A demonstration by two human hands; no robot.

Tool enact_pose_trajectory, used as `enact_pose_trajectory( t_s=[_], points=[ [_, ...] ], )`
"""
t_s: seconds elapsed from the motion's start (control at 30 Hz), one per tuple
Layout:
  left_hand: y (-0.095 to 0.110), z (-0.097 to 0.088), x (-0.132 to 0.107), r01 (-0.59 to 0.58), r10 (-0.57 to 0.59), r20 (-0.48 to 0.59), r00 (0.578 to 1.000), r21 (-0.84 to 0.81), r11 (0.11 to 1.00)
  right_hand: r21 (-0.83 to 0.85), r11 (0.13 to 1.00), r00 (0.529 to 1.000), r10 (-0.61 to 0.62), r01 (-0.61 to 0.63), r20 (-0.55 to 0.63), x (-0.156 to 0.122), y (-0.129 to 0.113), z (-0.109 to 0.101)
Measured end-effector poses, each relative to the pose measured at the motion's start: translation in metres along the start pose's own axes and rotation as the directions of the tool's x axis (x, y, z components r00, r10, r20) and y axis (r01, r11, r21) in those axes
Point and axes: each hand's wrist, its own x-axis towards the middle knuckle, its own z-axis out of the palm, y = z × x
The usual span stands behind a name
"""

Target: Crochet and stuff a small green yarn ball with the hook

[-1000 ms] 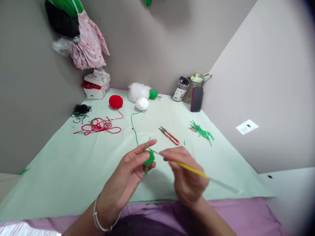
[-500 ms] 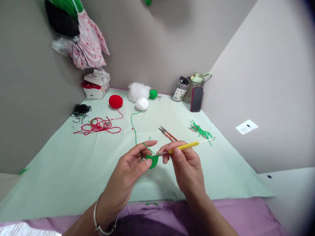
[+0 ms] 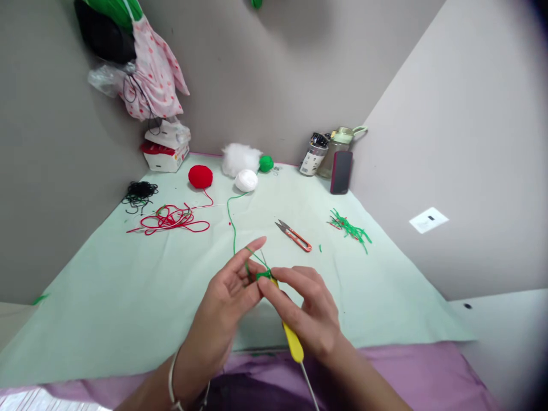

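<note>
Between thumb and fingers, my left hand point(image 3: 229, 294) pinches a small green crochet piece point(image 3: 263, 275), mostly hidden by fingertips. Green yarn point(image 3: 234, 228) runs from the table up over the raised left index finger to the piece. My right hand point(image 3: 306, 305) is closed on a crochet hook with a yellow handle point(image 3: 293, 342). The hook's thin upper shaft points up and away beside the green piece, while its other metal end slants down toward me. Right thumb and index fingertips meet at the edge of the crochet piece.
Beyond my hands lie orange-handled thread snips point(image 3: 295, 236). Green yarn scraps point(image 3: 349, 228) are at right, tangled red yarn point(image 3: 171, 220) and black yarn point(image 3: 140, 194) at left. Farther back are a red ball point(image 3: 200, 177), a white ball point(image 3: 246, 180), white stuffing point(image 3: 240, 160) and a phone point(image 3: 341, 173).
The crochet hook has swung from pointing left, nearly level, to steep, its handle now toward me. My right hand has moved closer to my left, uncovering the snips' handles.
</note>
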Motion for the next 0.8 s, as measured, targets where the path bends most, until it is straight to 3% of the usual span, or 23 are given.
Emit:
enact_pose_trajectory(
  t_s=[0.07, 0.1, 0.2, 0.3, 0.4, 0.5, 0.57, 0.63, 0.7, 0.8],
  points=[
    [0.005, 0.0, 0.002, 0.137, -0.131, 0.063, 0.989, -0.106, 0.985, 0.143, 0.984, 0.991, 0.118, -0.109, -0.058, 0.0, 0.0, 0.001],
    [0.008, -0.001, 0.003, 0.151, -0.144, 0.065, 0.987, -0.123, 0.981, 0.262, 0.946, 0.972, 0.22, -0.191, -0.087, 0.0, 0.0, 0.001],
    [0.012, -0.003, 0.004, 0.066, -0.065, 0.003, 0.998, -0.086, 0.994, 0.609, 0.71, 0.867, 0.494, -0.353, -0.072, 0.004, 0.002, 0.002],
    [0.01, -0.003, 0.002, -0.002, 0.002, 0.044, 0.999, 0.001, 1.0, 0.721, 0.571, 0.841, 0.54, -0.392, 0.03, 0.009, 0.004, 0.004],
    [0.005, -0.001, 0.001, -0.029, 0.023, 0.072, 0.997, 0.079, 0.997, 0.661, 0.628, 0.862, 0.503, -0.411, 0.058, 0.01, 0.002, 0.006],
    [0.002, 0.003, 0.001, -0.041, 0.042, -0.014, 0.999, 0.045, 0.998, 0.523, 0.767, 0.9, 0.437, -0.373, 0.001, 0.005, -0.002, 0.007],
    [0.003, 0.005, 0.002, 0.007, -0.008, -0.035, 0.999, -0.04, 0.999, 0.371, 0.886, 0.946, 0.319, -0.279, -0.05, 0.0, -0.003, 0.008],
    [0.006, 0.005, 0.004, 0.11, -0.112, -0.002, 0.994, -0.137, 0.984, 0.287, 0.934, 0.966, 0.245, -0.213, -0.081, -0.002, -0.002, 0.007],
    [0.009, 0.003, 0.006, 0.193, -0.189, 0.037, 0.981, -0.199, 0.961, 0.379, 0.881, 0.933, 0.344, -0.282, -0.105, 0.0, 0.001, 0.005],
    [0.012, -0.002, 0.007, 0.159, -0.159, 0.016, 0.987, -0.193, 0.968, 0.658, 0.617, 0.801, 0.598, -0.431, -0.037, 0.005, 0.005, 0.002]
  ],
)
